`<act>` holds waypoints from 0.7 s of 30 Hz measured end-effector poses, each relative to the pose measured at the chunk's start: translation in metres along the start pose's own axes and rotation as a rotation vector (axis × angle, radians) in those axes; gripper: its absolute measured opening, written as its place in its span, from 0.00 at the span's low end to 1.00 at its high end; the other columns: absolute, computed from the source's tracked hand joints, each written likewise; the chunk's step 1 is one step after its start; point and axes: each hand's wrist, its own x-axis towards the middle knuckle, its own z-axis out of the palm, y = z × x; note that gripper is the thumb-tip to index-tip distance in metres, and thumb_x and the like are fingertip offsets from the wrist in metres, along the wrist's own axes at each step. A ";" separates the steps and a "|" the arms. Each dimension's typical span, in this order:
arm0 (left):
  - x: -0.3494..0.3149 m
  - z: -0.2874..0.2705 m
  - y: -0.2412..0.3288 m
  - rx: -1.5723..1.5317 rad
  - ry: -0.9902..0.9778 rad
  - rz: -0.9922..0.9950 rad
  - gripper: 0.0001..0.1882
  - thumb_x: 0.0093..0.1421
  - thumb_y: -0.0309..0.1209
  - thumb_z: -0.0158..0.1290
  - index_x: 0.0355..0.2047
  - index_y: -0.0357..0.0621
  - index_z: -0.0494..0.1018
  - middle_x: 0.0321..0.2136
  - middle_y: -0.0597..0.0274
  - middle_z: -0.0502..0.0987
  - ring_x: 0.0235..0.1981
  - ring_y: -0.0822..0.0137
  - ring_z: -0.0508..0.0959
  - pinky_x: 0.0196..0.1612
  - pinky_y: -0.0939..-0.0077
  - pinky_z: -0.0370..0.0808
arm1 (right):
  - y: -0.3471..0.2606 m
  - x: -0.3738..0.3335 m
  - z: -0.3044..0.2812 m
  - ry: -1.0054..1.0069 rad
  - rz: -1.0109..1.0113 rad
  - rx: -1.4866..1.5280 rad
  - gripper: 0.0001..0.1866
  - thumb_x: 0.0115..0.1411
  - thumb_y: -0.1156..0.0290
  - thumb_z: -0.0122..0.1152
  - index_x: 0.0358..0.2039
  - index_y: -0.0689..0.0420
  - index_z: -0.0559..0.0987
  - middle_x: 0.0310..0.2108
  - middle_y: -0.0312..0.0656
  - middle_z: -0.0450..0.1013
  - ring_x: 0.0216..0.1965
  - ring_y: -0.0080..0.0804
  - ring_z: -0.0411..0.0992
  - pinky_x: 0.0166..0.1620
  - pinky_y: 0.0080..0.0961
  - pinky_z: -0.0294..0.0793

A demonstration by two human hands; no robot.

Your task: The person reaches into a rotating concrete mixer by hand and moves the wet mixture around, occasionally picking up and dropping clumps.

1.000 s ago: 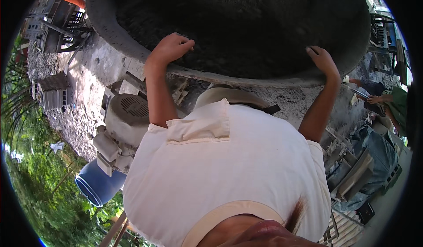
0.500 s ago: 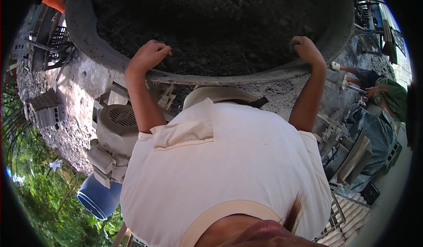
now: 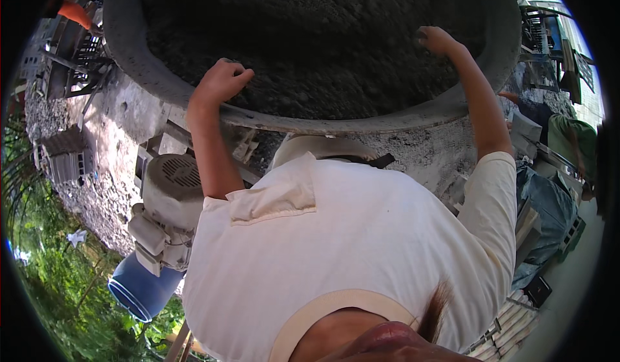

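A large round grey basin [image 3: 303, 127] lies in front of me, filled with a dark, crumbly, cement-like mix [image 3: 310, 52]. My left hand [image 3: 223, 82] is above the near left part of the mix, its wrist over the rim. Its fingers curl downward with the thumb alongside; a dark bit shows at the knuckles, and what they hold, if anything, is hidden. Farther in on the right, my right hand [image 3: 439, 41] reaches over the mix. Its fingers are bent closed, with a small dark patch at their tips that I cannot make out.
A motor with a vented cover [image 3: 177, 171] stands below the rim on the left, near a blue barrel [image 3: 139, 288]. At right are a person in green [image 3: 575, 139] and a bluish tarp [image 3: 549, 210]. An orange sleeve [image 3: 76, 13] shows at the far left.
My right hand has moved farther in over the mix, away from the near rim, with its arm stretched out. My left hand has stayed nearly in place. The person at right has shifted.
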 end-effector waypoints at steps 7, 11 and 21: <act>-0.001 0.011 -0.013 -0.027 0.109 -0.020 0.17 0.55 0.41 0.50 0.30 0.40 0.78 0.32 0.48 0.75 0.40 0.54 0.72 0.42 0.64 0.70 | 0.004 0.054 0.074 -0.069 -0.025 -0.297 0.22 0.55 0.74 0.52 0.53 0.59 0.70 0.53 0.62 0.64 0.49 0.59 0.70 0.51 0.45 0.71; -0.012 0.001 0.012 -0.072 0.101 -0.021 0.17 0.55 0.43 0.51 0.32 0.41 0.77 0.33 0.50 0.72 0.40 0.55 0.72 0.43 0.65 0.70 | 0.021 0.063 0.086 -0.080 0.131 -0.265 0.21 0.55 0.75 0.52 0.51 0.61 0.69 0.50 0.62 0.65 0.48 0.63 0.69 0.51 0.46 0.71; -0.007 0.004 0.008 -0.202 0.256 0.061 0.18 0.58 0.42 0.47 0.33 0.39 0.76 0.36 0.47 0.73 0.42 0.54 0.73 0.46 0.66 0.70 | -0.045 0.009 0.009 -0.251 -0.018 -0.137 0.26 0.45 0.71 0.63 0.47 0.64 0.72 0.43 0.58 0.73 0.47 0.46 0.73 0.48 0.39 0.72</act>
